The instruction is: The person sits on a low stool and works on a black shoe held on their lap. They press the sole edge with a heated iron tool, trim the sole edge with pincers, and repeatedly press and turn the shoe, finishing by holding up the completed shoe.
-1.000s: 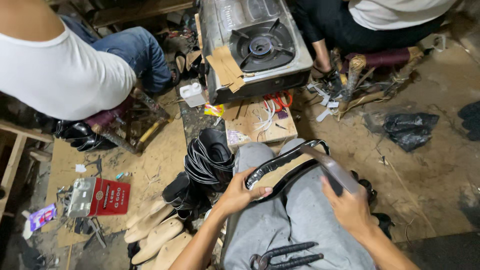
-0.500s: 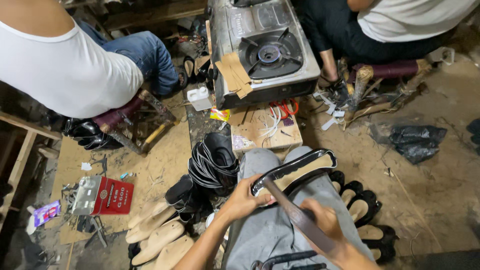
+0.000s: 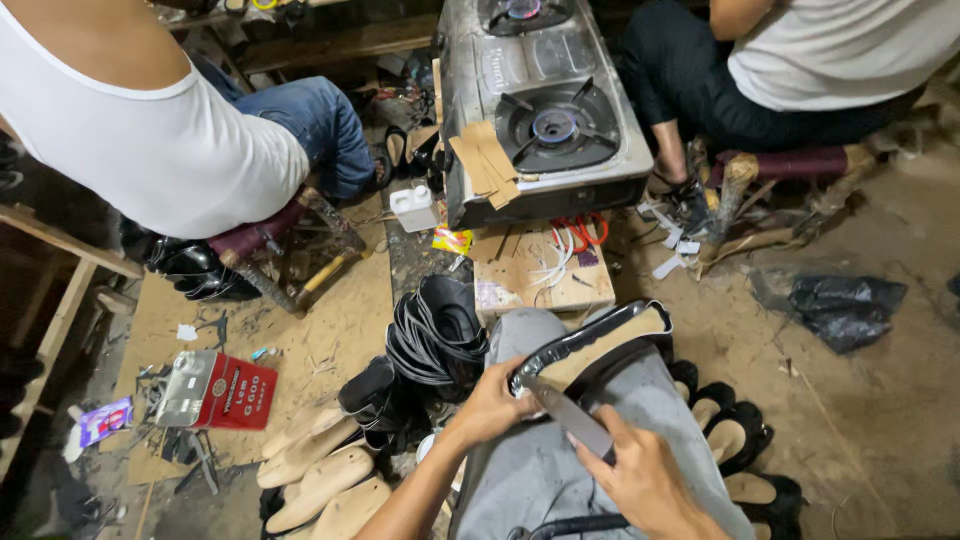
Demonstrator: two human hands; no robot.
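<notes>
Shoe (image 3: 600,345) across lap, toe up-right, left hand (image 3: 495,405) fingers clamped; right hand (image 3: 640,480) gripping blade (image 3: 570,412).

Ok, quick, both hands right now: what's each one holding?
Left hand: closed on the shoe on its last, steadying it on the lap.
Right hand: closed on the flat metal blade, its tip against the shoe.

Shoe on your lap, blade against it.
The black-trimmed shoe upper on its tan wooden last (image 3: 600,345) lies tilted across your grey-trousered knee, tan sole side up, pointing up-right. The flat grey metal knife blade (image 3: 572,417) lies slanted, tip touching the shoe's near end at the black edge.
</notes>
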